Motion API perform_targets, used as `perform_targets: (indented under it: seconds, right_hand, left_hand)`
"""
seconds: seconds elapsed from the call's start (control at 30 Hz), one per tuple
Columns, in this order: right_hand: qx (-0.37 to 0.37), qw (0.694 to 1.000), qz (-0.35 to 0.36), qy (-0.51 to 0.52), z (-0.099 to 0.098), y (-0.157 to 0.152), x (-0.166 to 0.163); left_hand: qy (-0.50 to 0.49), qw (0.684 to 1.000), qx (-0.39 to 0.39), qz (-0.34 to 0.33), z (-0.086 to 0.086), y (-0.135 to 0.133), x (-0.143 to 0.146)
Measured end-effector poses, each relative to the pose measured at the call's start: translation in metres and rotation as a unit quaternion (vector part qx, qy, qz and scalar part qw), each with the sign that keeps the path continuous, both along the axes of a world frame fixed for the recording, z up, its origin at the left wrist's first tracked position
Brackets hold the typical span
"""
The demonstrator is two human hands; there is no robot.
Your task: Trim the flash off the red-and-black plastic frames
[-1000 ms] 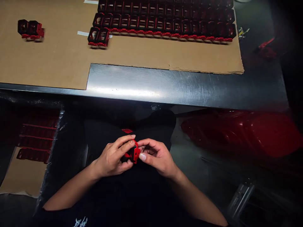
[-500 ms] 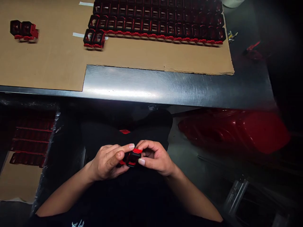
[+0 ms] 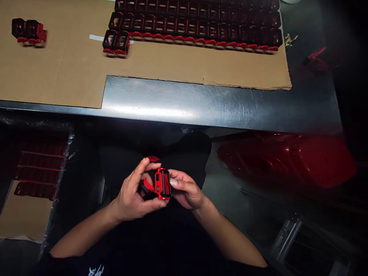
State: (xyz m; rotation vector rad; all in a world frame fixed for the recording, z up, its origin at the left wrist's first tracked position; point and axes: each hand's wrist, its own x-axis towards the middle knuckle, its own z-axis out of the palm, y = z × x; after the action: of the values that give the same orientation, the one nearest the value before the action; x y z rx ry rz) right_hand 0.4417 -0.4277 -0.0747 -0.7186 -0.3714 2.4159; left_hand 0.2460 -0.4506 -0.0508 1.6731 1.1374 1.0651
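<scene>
A red and black plastic frame part [image 3: 162, 184] is held up over my lap, its red side with small openings facing left. My left hand [image 3: 133, 191] grips it at top and bottom between fingers and thumb. A second red and black part [image 3: 147, 186] sits inside the curl of my left hand, partly hidden by the fingers. My right hand [image 3: 186, 189] closes on the right edge of the frame part, its thumb and fingers against the black rim.
Rows of similar red and black parts [image 3: 184, 27] stand on cardboard [image 3: 195, 63] atop a metal table [image 3: 178, 99]. Two sit just in front [image 3: 116, 43], two at far left [image 3: 28, 30]. A lined box [image 3: 38, 170] holds more at left; red plastic [image 3: 287, 159] lies right.
The frame part has been turned so its red side shows. My left fingers have spread to its top and bottom, revealing the second part in that hand. The view has shifted slightly.
</scene>
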Motion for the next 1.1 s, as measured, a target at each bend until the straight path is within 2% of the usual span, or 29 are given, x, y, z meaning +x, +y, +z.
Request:
perform_targets:
  seconds: [0.1, 0.2, 0.37, 0.47, 0.57, 0.63, 0.73, 0.87, 0.93, 1.1]
  right_hand:
    - [-0.027, 1.0, 0.009, -0.003, -0.003, -0.002, -0.001]
    - [-0.041, 0.999, 0.006, -0.021, -0.004, -0.003, -0.001]
    - [-0.014, 0.996, -0.024, -0.082, 0.003, 0.002, -0.003]
    - [0.019, 0.994, -0.008, -0.112, 0.007, 0.006, -0.005]
    - [0.045, 0.988, 0.007, -0.145, 0.011, 0.008, -0.007]
    - [0.055, 0.985, 0.009, -0.163, 0.013, 0.009, -0.007]
    - [0.06, 0.982, -0.016, -0.179, 0.015, 0.012, -0.006]
    - [0.048, 0.976, -0.055, -0.207, 0.014, 0.016, -0.006]
    - [0.041, 0.974, -0.057, -0.214, 0.011, 0.015, -0.007]
    - [0.017, 0.975, -0.049, -0.215, 0.002, 0.012, -0.012]
  left_hand:
    - [0.036, 0.999, -0.015, 0.03, 0.003, 0.0, 0.0]
    - [0.057, 0.997, -0.041, 0.033, 0.003, 0.001, -0.001]
    - [0.125, 0.99, -0.07, -0.009, 0.0, 0.001, -0.003]
    - [0.162, 0.982, -0.08, -0.05, 0.0, 0.001, -0.005]
    - [0.152, 0.98, -0.105, -0.068, -0.001, 0.003, -0.01]
    - [0.101, 0.985, -0.123, -0.065, -0.005, 0.005, -0.014]
    - [-0.074, 0.978, -0.182, -0.065, -0.016, 0.005, -0.019]
    - [-0.316, 0.907, -0.271, -0.061, -0.032, 0.0, -0.022]
    - [-0.367, 0.884, -0.284, -0.049, -0.035, -0.003, -0.021]
    - [-0.412, 0.869, -0.27, -0.053, -0.032, -0.005, -0.02]
